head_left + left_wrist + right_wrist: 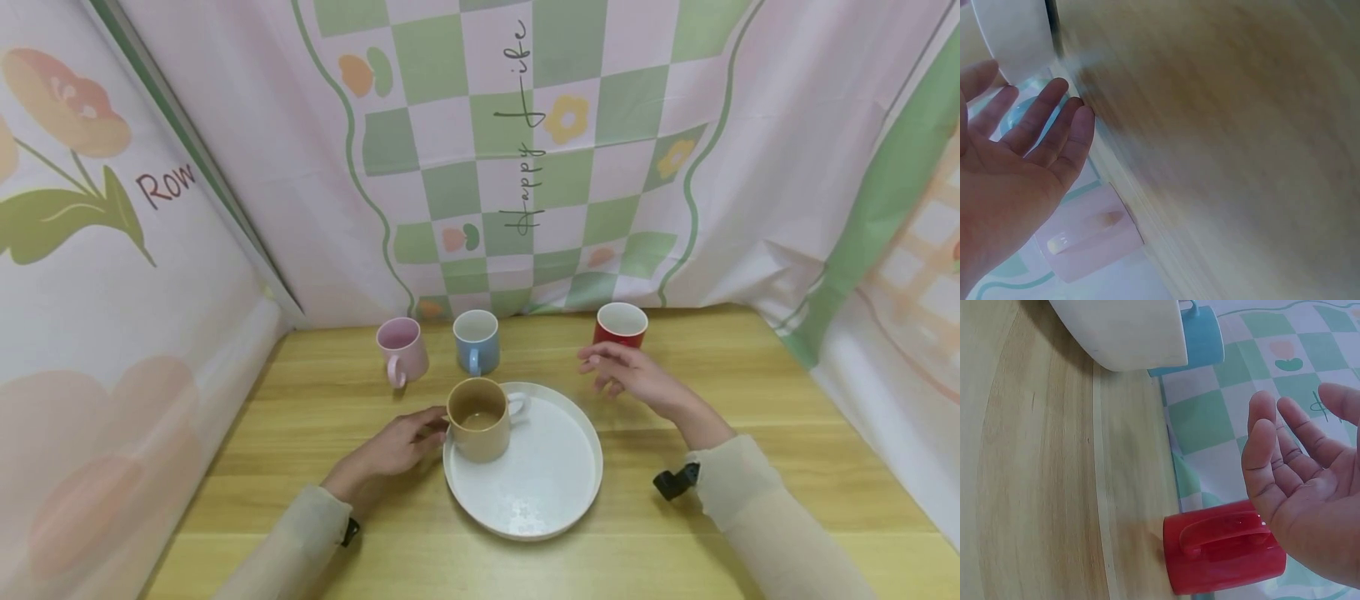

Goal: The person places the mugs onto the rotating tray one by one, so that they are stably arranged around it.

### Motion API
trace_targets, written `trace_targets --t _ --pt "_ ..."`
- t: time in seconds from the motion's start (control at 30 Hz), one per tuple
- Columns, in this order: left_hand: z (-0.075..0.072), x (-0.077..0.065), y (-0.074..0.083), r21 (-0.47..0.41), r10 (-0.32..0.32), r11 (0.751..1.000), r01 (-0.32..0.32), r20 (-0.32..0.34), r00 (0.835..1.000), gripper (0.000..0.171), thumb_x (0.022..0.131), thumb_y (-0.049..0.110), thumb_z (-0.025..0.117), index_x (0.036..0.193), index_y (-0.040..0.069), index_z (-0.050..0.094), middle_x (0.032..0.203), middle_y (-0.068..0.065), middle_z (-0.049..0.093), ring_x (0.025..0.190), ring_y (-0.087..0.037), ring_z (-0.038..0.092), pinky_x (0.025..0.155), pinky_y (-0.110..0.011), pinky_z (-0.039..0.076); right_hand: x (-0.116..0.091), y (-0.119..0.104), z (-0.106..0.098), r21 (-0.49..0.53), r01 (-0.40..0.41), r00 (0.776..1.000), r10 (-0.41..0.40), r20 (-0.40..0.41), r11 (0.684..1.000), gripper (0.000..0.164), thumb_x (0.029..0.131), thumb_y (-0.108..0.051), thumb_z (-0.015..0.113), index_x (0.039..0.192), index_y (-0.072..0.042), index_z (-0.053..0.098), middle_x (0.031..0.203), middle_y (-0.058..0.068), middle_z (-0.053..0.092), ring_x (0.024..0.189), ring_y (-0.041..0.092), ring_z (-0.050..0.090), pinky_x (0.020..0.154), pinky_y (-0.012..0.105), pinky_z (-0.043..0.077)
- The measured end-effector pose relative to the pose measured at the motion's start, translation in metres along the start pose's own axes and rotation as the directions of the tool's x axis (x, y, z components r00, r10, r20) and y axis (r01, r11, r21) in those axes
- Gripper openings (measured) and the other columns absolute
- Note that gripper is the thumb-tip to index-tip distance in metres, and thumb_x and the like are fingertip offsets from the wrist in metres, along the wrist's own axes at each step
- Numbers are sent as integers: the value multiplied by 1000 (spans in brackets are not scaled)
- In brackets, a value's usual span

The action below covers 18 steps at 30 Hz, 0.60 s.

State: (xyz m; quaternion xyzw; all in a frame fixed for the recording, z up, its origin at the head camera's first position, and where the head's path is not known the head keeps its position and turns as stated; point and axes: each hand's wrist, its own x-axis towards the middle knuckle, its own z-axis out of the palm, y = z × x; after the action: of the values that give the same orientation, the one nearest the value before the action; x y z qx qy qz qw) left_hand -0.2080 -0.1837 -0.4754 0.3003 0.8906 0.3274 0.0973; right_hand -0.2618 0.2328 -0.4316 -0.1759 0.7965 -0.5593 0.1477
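Observation:
A tan mug (pixel 480 433) with a pale handle stands upright on the left part of a round white tray (pixel 555 492). My left hand (pixel 397 446) is at the mug's left side and the tray's rim, fingertips right by them. In the left wrist view its fingers are loosely extended, with no object in the palm. My right hand (pixel 633 375) hovers in front of a red mug (pixel 621 321), overlapping its lower part in the head view. The right wrist view shows those fingers relaxed and apart from the red mug's handle (pixel 1225 531).
Along the back of the wooden table (pixel 360 550) stand a pink mug (pixel 408 354) and a light blue mug (pixel 477 342), their handles toward me. Printed curtains (pixel 315 208) enclose the table at the back and sides.

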Motion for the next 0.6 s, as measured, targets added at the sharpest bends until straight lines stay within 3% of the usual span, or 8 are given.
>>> trace_targets --t 0.17,0.53,0.6 --pt "-1 0 1 -16 -4 1000 4 6 1000 43 104 22 52 146 12 46 133 -12 66 118 -27 66 104 -47 52 -2 1 -3 -4 -16 1000 16 -9 1000 50 107 -32 46 140 5 45 127 27 59 91 25 66 73 36 57" --pt "-1 -1 1 -14 -1 1000 1 1 1000 43 104 22 53 145 11 47 133 -12 66 117 -26 66 104 -46 52 -3 5 -8 16 -31 999 32 -31 999 50 106 -35 47 140 2 47 109 -10 67 91 27 65 72 35 58" --pt "-1 0 1 -18 -3 1000 3 0 1000 43 104 21 53 145 11 47 132 -12 66 117 -27 66 104 -47 52 -3 5 -9 20 -37 999 37 -36 999 50 106 -35 48 140 2 47 108 -11 67 91 27 65 72 34 58"
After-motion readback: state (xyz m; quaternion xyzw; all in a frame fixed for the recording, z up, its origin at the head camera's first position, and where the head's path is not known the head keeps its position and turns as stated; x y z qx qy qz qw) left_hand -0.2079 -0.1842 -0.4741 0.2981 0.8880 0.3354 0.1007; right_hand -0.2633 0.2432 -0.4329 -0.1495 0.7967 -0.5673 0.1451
